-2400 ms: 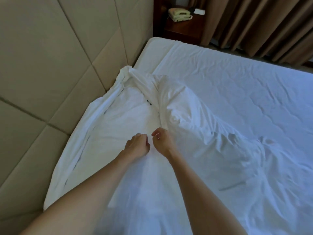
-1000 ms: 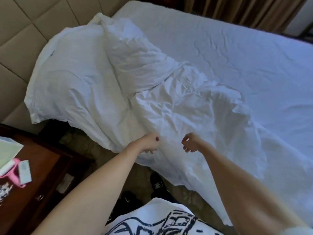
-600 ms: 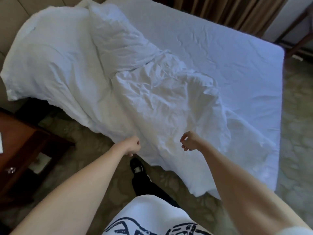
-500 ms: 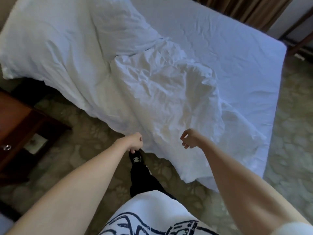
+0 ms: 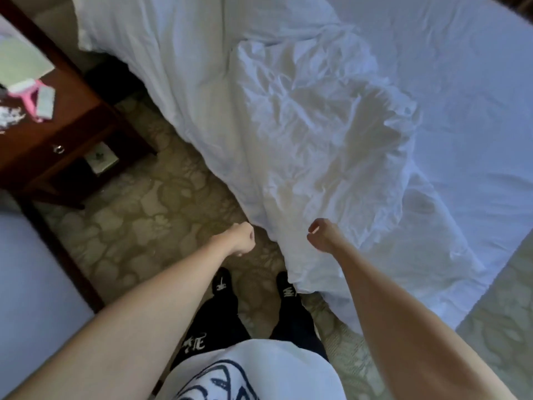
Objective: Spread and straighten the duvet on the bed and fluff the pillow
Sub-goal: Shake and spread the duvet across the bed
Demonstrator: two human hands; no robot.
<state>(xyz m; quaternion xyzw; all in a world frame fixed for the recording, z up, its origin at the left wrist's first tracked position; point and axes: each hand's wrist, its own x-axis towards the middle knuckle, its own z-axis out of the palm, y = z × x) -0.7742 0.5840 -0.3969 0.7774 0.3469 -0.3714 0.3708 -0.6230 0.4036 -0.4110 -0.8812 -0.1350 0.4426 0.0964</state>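
One rumpled white duvet [image 5: 302,134] lies bunched along the near side of the bed [image 5: 476,82], its long axis running from the head end at upper left down to a corner hanging over the carpet [image 5: 138,226] by the person's shoes. Right hand [image 5: 321,233] sits against that lower edge, fingers curled; whether it pinches cloth I cannot tell. Left hand [image 5: 240,239], a fist holding nothing visible, hovers just beside the edge, over the carpet.

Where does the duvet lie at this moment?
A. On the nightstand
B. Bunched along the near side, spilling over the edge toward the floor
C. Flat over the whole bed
B: the duvet is crumpled on the near side, its edge hanging down by the person's shoes.
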